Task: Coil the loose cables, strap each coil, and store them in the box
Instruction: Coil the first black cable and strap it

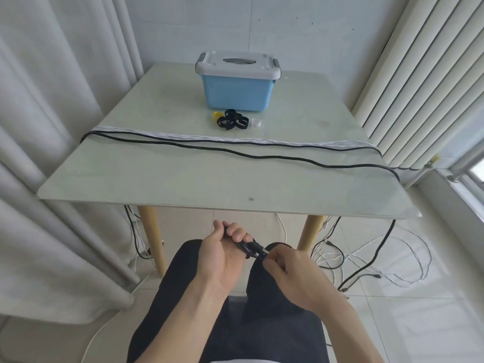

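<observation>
My left hand (pixel 225 254) grips a small black coiled cable (pixel 248 248) over my lap, below the table's front edge. My right hand (pixel 285 268) pinches the end of that coil, where a light-coloured tip shows. A blue box (pixel 235 94) with a shut white lid stands at the far middle of the table. In front of it lie black straps (pixel 231 119) in a small pile, with a yellow one and a white one beside them. A long black cable (pixel 235 152) and a bundle of white cables (pixel 209 137) stretch across the table from left to right.
The glass table (pixel 157 176) has wooden legs. Cable ends hang off both sides, and a tangle of white and black cables (pixel 366 260) lies on the tiled floor at right. Curtains hang on the left, blinds on the right.
</observation>
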